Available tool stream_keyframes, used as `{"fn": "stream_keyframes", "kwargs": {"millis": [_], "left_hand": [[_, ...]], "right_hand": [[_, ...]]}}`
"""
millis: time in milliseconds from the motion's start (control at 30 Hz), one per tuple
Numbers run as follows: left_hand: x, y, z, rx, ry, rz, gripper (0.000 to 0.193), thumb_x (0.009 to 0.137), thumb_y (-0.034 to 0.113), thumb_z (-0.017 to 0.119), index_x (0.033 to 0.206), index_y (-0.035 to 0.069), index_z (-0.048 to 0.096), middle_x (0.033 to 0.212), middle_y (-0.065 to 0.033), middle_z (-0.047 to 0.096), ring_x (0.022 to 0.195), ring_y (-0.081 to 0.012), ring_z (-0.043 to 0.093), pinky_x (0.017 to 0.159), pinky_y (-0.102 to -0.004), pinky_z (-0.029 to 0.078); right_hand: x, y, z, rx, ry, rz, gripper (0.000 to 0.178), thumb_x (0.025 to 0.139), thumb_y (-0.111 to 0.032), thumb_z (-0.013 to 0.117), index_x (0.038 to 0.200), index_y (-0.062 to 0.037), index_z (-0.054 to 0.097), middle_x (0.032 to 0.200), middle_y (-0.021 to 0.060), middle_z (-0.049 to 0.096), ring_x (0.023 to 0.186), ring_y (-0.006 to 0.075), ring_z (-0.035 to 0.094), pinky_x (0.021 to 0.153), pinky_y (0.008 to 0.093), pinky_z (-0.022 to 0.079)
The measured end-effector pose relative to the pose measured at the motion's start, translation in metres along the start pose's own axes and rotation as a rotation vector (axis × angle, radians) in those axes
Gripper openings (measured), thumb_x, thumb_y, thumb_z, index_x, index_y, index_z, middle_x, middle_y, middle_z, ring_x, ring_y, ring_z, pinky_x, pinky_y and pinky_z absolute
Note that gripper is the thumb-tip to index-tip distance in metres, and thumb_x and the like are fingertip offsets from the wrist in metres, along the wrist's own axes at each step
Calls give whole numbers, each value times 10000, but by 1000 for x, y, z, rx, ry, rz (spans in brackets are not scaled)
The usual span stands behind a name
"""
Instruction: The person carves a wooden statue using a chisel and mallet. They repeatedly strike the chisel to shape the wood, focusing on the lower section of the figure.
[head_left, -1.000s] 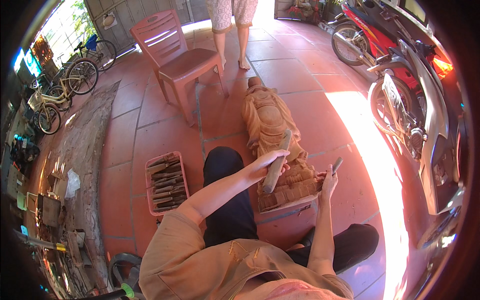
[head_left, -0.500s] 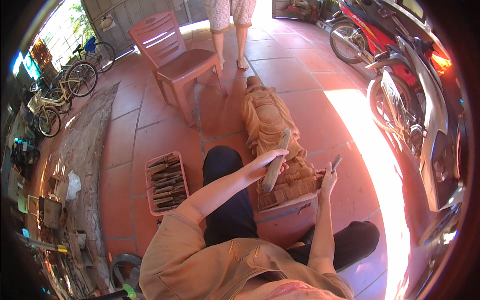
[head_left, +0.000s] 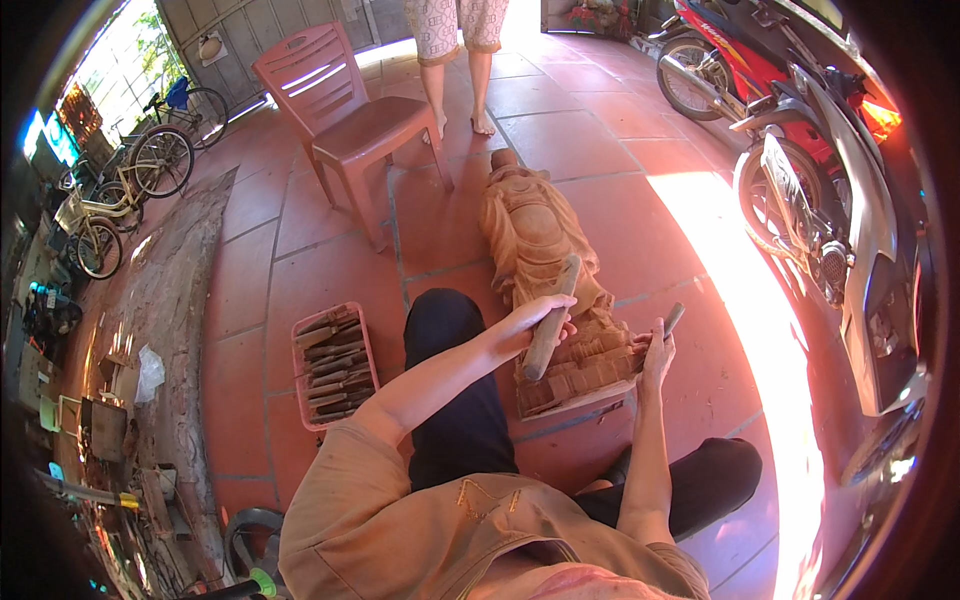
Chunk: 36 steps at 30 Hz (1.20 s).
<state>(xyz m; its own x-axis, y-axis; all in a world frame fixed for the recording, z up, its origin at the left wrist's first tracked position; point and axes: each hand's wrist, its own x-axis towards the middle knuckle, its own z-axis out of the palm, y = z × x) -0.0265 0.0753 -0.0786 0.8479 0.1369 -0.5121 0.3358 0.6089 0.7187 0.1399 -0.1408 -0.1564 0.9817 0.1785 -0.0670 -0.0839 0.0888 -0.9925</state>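
Observation:
A carved wooden statue of a robed figure lies on the tiled floor before me, head away from me and its blocky base nearest. My left hand is closed round a thick wooden stick, held slantwise over the lower part of the carving. At the right side of the base, my right hand grips a chisel, whose handle pokes up past the fingers. The chisel's blade is small and hard to make out against the wood.
Left of my knee stands a pink basket full of wooden-handled tools. Beyond it is a brown plastic chair. A barefoot person stands past the statue. Motorbikes line the right; bicycles and a long timber slab lie left.
Both hands keep their holds and stay almost in the same place. The view has shifted very slightly.

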Motion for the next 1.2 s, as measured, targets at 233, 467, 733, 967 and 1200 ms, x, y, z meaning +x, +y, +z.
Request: {"fn": "stream_keyframes", "kwargs": {"millis": [233, 467, 733, 967, 1200], "left_hand": [[2, 0, 0, 18, 0, -6, 458, 895, 410, 734, 1036, 10, 561, 900, -116, 652, 670, -117, 633, 579, -222, 549], [1, -1, 1, 17, -2, -11, 458, 897, 410, 731, 1036, 9, 561, 899, -118, 654, 655, -117, 630, 571, -218, 547], [3, -2, -1, 29, 0, -6, 470, 901, 413, 725, 1048, -1, 556, 902, -129, 654, 654, -126, 630, 580, -236, 544], [2, -2, 0, 28, -4, 5, 481, 900, 419, 723, 1056, -3, 555, 903, -129, 658, 662, -127, 636, 588, -238, 543], [6, -3, -1, 35, -6, -3, 478, 896, 423, 727, 1051, 3, 559, 892, -126, 665, 648, -128, 637, 574, -242, 544]], "right_hand": [[2, 2, -1, -10, -2, 2, 387, 1018, -396, 591, 972, -12, 573, 638, 74, 628, 509, 117, 590, 512, 241, 462], [0, 1, 0, 3, -2, -1, 399, 1015, -406, 597, 978, -9, 574, 645, 76, 630, 506, 114, 582, 512, 240, 458], [2, 3, 0, 2, -1, -10, 394, 1010, -416, 608, 950, -30, 563, 644, 82, 629, 496, 114, 582, 485, 228, 442], [3, 5, -1, 15, -3, -10, 394, 1012, -411, 604, 952, -23, 569, 644, 80, 630, 500, 113, 584, 493, 235, 449], [4, 5, -2, 6, -4, -8, 384, 1020, -394, 594, 974, -13, 576, 642, 67, 628, 507, 113, 585, 513, 245, 463]]}}
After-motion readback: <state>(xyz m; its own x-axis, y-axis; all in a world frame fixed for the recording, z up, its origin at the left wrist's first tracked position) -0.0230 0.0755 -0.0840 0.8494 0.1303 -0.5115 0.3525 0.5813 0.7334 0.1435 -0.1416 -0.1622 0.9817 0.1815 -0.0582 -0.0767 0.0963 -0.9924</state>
